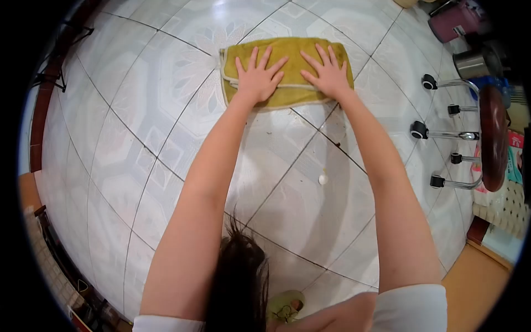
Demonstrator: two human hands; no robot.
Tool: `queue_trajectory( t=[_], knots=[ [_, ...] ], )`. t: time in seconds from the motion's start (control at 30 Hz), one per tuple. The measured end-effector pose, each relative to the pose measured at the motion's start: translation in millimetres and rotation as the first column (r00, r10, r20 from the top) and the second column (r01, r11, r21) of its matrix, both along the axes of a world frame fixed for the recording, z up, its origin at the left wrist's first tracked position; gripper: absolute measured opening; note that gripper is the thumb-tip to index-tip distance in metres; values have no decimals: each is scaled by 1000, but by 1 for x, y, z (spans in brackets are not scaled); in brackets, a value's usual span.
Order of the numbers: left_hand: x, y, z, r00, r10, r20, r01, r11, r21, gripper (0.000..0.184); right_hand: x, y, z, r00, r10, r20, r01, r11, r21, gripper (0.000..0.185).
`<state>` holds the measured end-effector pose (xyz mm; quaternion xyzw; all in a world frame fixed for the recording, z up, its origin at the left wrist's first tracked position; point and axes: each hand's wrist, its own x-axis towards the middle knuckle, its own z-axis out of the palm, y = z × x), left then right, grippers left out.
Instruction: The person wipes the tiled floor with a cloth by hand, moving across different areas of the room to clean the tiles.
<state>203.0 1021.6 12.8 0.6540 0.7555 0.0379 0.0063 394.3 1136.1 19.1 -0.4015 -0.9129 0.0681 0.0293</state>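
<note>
A folded yellow-green cloth (287, 61) with a pale edge lies flat on the tiled floor (188, 133) at the top middle. My left hand (259, 76) rests palm down on its left part, fingers spread. On the right part of the cloth lies my right hand (330, 73), also flat with the fingers apart. Both arms are stretched out forward. Between my arms, nearer to me, a small white round piece (323, 179) sits on the floor, with a few dark specks around it.
A wheeled stool (492, 138) with black casters is at the right. Behind it are a metal pot (477, 62) and a pink container (456, 21). A green shoe (285, 305) shows at the bottom, beside dark hair hanging into view.
</note>
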Motion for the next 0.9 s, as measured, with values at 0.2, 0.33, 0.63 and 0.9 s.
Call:
queue_trajectory(
  t=[0.2, 0.33, 0.63, 0.9],
  knots=[
    [71, -98, 13, 994, 15, 112, 2, 989, -151, 47, 66, -107, 12, 997, -63, 36, 65, 997, -41, 60],
    [127, -180, 43, 999, -27, -23, 16, 925, -380, 50, 115, -193, 15, 998, -62, 30, 65, 994, -93, 62],
    [82, -156, 24, 864, -504, -3, 492, 843, -216, 49, 132, -243, 15, 979, -194, -60, 191, 980, -56, 61],
    [42, -194, 26, 625, -775, 87, 779, 627, -14, 47, 90, -340, 18, 858, -503, -108, 504, 863, -17, 56]
  ],
)
